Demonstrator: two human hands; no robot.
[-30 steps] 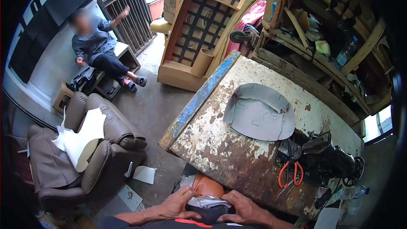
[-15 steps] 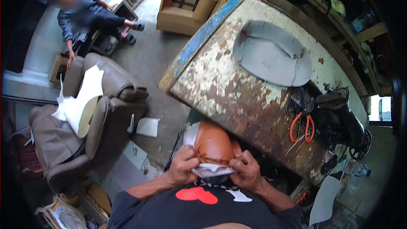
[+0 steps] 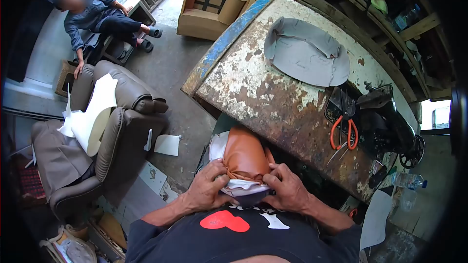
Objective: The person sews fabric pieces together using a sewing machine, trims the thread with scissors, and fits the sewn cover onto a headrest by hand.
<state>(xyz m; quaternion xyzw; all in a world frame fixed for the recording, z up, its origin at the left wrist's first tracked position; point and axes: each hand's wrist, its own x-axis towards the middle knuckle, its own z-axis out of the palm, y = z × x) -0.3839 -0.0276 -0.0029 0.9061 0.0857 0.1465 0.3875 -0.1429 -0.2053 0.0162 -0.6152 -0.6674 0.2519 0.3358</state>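
A padded cushion [image 3: 246, 152] in orange-brown leather rests across my lap, its white fabric edge [image 3: 243, 183] facing my body. My left hand [image 3: 208, 183] is closed on the left corner of that edge, with the leather puckered by the fingertips. At the right corner my right hand [image 3: 287, 185] grips the edge between thumb and bent fingers. Between the two hands the fabric is gathered and folded, and dark material shows beneath it. The cushion's underside is hidden.
A worn workbench [image 3: 253, 97] stands ahead to the right, bearing a grey fabric cover [image 3: 307, 53], orange-handled pliers [image 3: 343, 131] and a black sewing machine [image 3: 385, 112]. At left is a brown armchair [image 3: 114, 141] with white sheets [image 3: 97, 117]. A person [image 3: 97, 14] sits beyond it.
My fists have loosened into a wider grip, with more of the fingers and the white edge showing. The view has shifted slightly. The seated person stays in place.
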